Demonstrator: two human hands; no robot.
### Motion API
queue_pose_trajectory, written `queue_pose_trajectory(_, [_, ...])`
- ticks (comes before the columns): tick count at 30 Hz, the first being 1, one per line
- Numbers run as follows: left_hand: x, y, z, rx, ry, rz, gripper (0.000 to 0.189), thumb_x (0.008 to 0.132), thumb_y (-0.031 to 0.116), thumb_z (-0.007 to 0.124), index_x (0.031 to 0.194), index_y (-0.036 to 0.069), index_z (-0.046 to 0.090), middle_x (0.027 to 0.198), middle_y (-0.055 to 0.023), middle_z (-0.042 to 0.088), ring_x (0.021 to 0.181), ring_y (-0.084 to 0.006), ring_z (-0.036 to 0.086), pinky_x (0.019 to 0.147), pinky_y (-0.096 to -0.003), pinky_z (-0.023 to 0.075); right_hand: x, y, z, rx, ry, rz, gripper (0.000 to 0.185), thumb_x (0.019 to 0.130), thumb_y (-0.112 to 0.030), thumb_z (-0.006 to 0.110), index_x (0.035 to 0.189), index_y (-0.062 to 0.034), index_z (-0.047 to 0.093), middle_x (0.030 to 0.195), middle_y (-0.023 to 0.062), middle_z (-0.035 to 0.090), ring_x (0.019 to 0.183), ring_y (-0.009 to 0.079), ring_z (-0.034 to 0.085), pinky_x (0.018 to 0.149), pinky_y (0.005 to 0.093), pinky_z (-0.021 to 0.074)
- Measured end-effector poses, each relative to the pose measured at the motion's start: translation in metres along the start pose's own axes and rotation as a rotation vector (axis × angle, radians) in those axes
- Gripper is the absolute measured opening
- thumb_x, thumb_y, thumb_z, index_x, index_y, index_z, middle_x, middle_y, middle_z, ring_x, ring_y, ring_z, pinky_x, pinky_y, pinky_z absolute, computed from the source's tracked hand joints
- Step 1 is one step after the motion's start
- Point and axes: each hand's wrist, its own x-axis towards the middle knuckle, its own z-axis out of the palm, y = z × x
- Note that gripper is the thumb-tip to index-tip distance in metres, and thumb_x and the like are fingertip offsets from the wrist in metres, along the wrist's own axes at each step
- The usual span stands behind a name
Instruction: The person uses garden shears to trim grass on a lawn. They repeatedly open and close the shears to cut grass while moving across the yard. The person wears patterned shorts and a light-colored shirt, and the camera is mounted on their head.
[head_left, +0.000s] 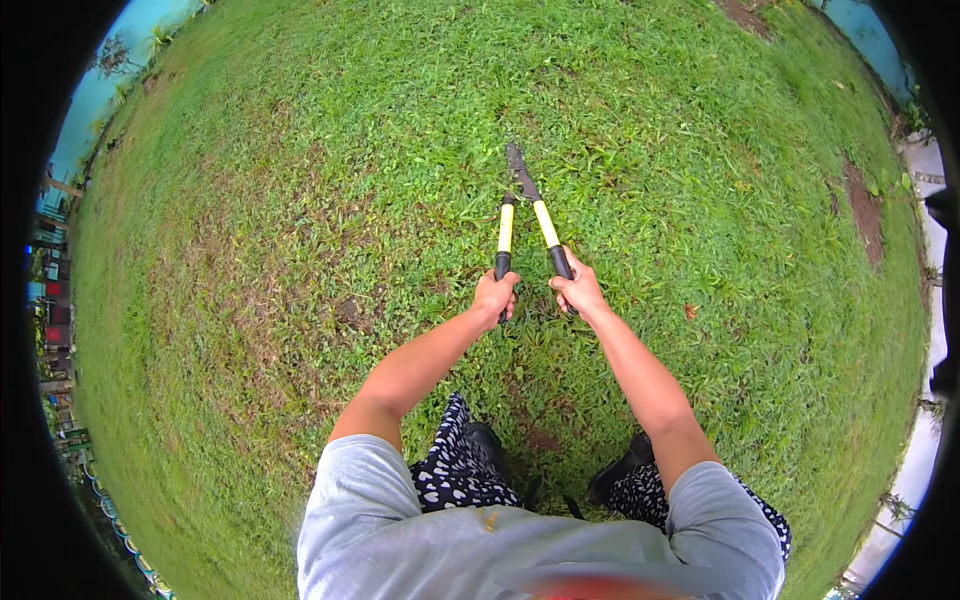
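Both my hands hold a pair of hedge shears (526, 178) out in front of me, low over the lawn. My left hand (495, 295) is wrapped around the black grip of the left yellow handle (505, 229). Around the grip of the right yellow handle (547, 223), my right hand (578, 286) is closed. The handles stand a little apart. Dark, speckled blades point away from me and look nearly together, with their tips among the grass (457, 127). Some grass partly hides the pivot.
Drier brownish grass (247, 277) spreads to the left. Bare soil (862, 214) shows at the right, and a dry leaf (691, 310) lies nearer. My black shoes (626, 469) stand apart below. A turquoise wall (86, 97) edges the far left, a pale paved strip (926, 322) the right.
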Motion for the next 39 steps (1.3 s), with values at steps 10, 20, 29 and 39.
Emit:
queue_pose_trajectory(10, [0.024,0.042,-0.047,0.203,-0.054,-0.020,0.039,0.094,0.034,0.065,0.112,0.004,0.049,0.059,-0.0015,0.047,0.041,-0.0121,0.044,0.037,-0.0310,0.0402,0.040,-0.030,-0.068,-0.076,0.031,0.055,0.079,0.082,0.003,0.066,0.152,-0.0226,0.041,0.073,0.0005,0.060,0.043,0.0071,0.048,0.038,0.0241,0.0407])
queue_pose_trajectory(20, [0.026,0.070,-0.058,0.185,-0.080,-0.034,0.037,0.095,0.037,0.065,0.107,0.005,0.053,0.059,-0.0003,0.046,0.041,-0.0116,0.044,0.036,-0.0310,0.0397,0.046,-0.046,-0.076,0.042,-0.089,-0.003,0.076,0.079,0.001,0.067,0.149,-0.0192,0.045,0.075,0.0028,0.064,0.043,0.0085,0.051,0.037,0.0247,0.0418])
queue_pose_trajectory(29, [0.038,0.081,-0.008,-0.027,-0.020,-0.066,0.035,0.096,0.036,0.063,0.103,0.007,0.045,0.060,-0.0010,0.046,0.043,-0.0122,0.044,0.038,-0.0319,0.0406,0.060,-0.056,-0.011,-0.001,0.137,0.034,0.076,0.079,-0.001,0.070,0.149,-0.0160,0.045,0.075,0.0017,0.064,0.043,0.0079,0.051,0.037,0.0250,0.0419])
queue_pose_trajectory(39, [0.044,0.087,-0.051,0.111,-0.099,0.001,0.038,0.094,0.042,0.066,0.092,0.010,0.046,0.060,0.0008,0.046,0.042,-0.0094,0.042,0.037,-0.0272,0.0371,0.060,-0.092,-0.090,-0.190,0.082,0.066,0.073,0.078,-0.004,0.072,0.146,-0.0205,0.049,0.075,0.0010,0.066,0.044,0.0083,0.053,0.038,0.0252,0.0431])
